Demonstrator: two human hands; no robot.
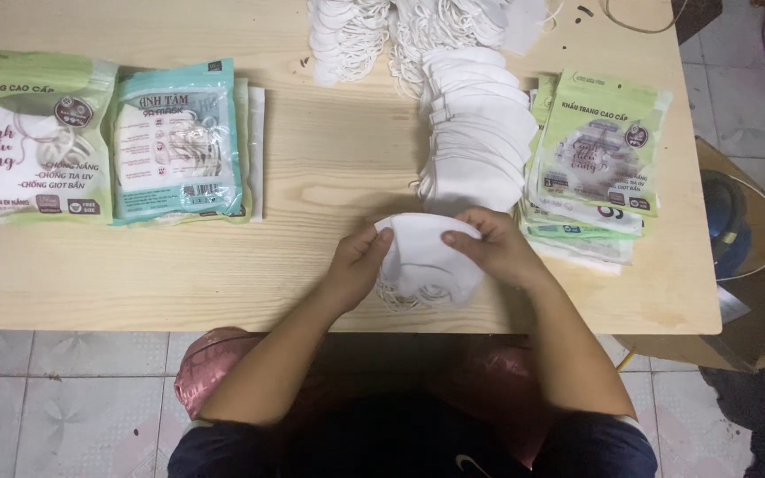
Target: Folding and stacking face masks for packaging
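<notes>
Head view: left hand point(358, 258) and right hand point(489, 248) grip a white mask point(418, 257) between green packets point(602, 146) and teal packet point(179, 142)

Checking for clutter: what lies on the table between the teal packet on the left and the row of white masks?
Nothing: between the teal packet and the mask row the head view shows only bare table.

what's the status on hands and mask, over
Left hand and right hand both grip one white mask by its top edge, near table front. Mask row just behind. Nothing in the way.
</notes>
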